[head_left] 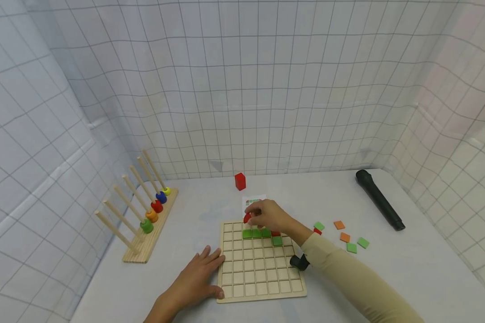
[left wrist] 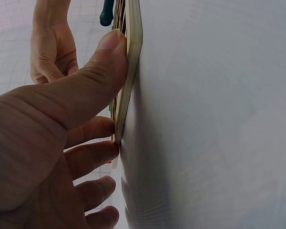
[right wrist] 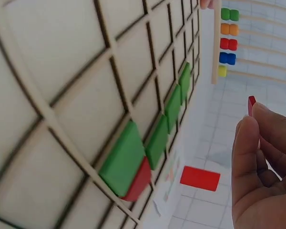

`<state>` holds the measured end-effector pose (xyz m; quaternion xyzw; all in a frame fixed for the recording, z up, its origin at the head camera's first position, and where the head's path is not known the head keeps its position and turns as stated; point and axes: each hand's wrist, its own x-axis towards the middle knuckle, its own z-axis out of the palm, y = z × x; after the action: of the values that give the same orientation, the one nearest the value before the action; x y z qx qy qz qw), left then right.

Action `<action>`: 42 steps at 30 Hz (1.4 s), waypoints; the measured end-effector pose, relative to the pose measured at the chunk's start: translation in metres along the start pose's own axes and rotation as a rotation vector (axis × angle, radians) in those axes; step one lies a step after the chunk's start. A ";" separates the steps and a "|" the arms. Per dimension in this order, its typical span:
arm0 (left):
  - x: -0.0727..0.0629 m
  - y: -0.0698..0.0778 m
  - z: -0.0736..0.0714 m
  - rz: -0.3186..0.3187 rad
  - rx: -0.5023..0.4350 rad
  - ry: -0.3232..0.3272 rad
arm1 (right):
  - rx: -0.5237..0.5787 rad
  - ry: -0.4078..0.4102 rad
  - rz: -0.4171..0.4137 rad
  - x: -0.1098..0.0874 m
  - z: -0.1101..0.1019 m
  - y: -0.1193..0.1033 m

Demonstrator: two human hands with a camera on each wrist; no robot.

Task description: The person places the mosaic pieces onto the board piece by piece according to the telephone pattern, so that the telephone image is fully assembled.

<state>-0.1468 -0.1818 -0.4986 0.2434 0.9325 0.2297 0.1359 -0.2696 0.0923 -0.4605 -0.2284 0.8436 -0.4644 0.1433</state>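
Note:
My right hand (head_left: pixel 270 215) is above the far edge of a wooden grid board (head_left: pixel 246 290). It pinches a small red tile (right wrist: pixel 251 104) between thumb and index finger. Just below it, several green square tiles (head_left: pixel 256 233) sit in a row of cells, with another green tile (head_left: pixel 276 241) and a red tile (head_left: pixel 275 233) near the row's right end. My left hand (head_left: pixel 198 276) rests at the board's near left side, fingers spread. In the left wrist view its thumb touches the board's rim and some fingertips touch the side.
A printed card (head_left: pixel 248 204) lies beyond the board, partly hidden by my right hand. Farther back stands a red block (head_left: pixel 240 181). Left is a peg rack (head_left: pixel 141 255) with coloured beads. Loose orange tiles (head_left: pixel 345 237), green tiles and a microphone (head_left: pixel 380 199) lie right.

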 end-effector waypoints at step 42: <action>-0.001 -0.001 0.000 0.007 -0.011 0.004 | -0.157 -0.139 -0.041 0.019 0.023 -0.010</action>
<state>-0.1468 -0.1832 -0.4987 0.2453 0.9307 0.2356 0.1348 -0.2733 0.0612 -0.4641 -0.2880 0.8605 -0.3827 0.1738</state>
